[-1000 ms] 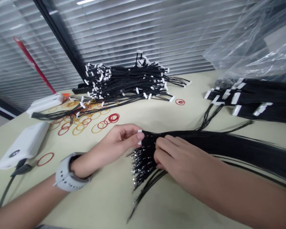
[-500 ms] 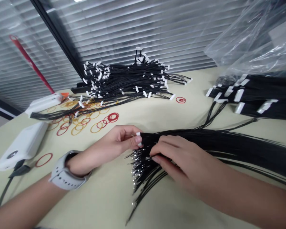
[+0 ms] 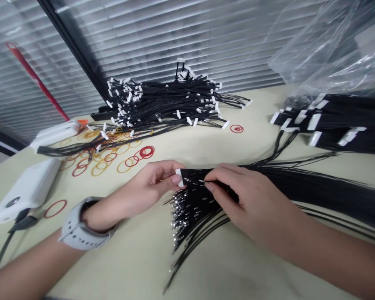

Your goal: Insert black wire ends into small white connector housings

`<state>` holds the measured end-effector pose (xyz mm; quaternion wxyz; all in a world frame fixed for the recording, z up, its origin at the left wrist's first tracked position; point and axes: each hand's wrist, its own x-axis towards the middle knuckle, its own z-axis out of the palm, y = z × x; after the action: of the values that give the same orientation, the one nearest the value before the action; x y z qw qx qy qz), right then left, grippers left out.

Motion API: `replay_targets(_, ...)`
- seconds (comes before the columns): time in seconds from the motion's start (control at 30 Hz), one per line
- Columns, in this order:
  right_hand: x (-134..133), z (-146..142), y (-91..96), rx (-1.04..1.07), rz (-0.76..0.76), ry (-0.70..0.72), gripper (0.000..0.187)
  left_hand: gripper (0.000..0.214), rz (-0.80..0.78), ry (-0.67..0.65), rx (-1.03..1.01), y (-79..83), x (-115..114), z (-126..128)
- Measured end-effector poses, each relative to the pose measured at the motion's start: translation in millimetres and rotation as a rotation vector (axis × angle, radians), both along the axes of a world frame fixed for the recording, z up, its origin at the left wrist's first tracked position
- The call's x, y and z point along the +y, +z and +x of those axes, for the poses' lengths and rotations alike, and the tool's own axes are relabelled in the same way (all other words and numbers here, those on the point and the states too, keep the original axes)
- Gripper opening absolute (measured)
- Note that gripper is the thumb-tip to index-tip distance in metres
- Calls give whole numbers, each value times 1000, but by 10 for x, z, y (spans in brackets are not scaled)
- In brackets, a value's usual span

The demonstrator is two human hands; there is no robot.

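Between the thumb and fingers of my left hand (image 3: 159, 180) is a small white connector housing (image 3: 179, 177). Just right of it, my right hand (image 3: 240, 189) pinches a thin black wire (image 3: 201, 181) near its bright metal terminal, which points toward the connector. Both hands are over a wide bundle of black wires (image 3: 318, 187) lying on the table. The bundle's loose ends, tipped with silvery crimp terminals (image 3: 179, 212), fan out below my left fingers. Part of the bundle is hidden under my right hand.
A heap of black cables with white connectors (image 3: 171, 104) lies at the back. Red and yellow rubber bands (image 3: 106, 156) are scattered at left, near a white power bank (image 3: 28, 187). More connectorised wire bundles (image 3: 346, 121) and a clear plastic bag (image 3: 318, 62) are at right.
My right hand has moved up slightly over the bundle, and a wire's metal tip now shows at its fingertips. My left hand still holds the connector, shifted slightly left and up in view.
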<state>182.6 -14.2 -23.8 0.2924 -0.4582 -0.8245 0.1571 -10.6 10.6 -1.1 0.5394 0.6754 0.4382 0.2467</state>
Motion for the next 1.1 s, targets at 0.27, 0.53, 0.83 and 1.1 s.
replay_targets(0.27,57,15,-13,30,-39,-19,18,12,47,35,53,-29,25,-13)
replay_targets(0.53,65,32,-26,68,-16,-75,11,12,111,25,54,-44,22,-16)
replay_targets(0.83,71,28,-9,109,-33,-66,11,12,93,29,57,-40,21,-1)
replay_targets(1.1,48,22,-3,20,-64,-108,15,12,62,35,39,-35,18,4)
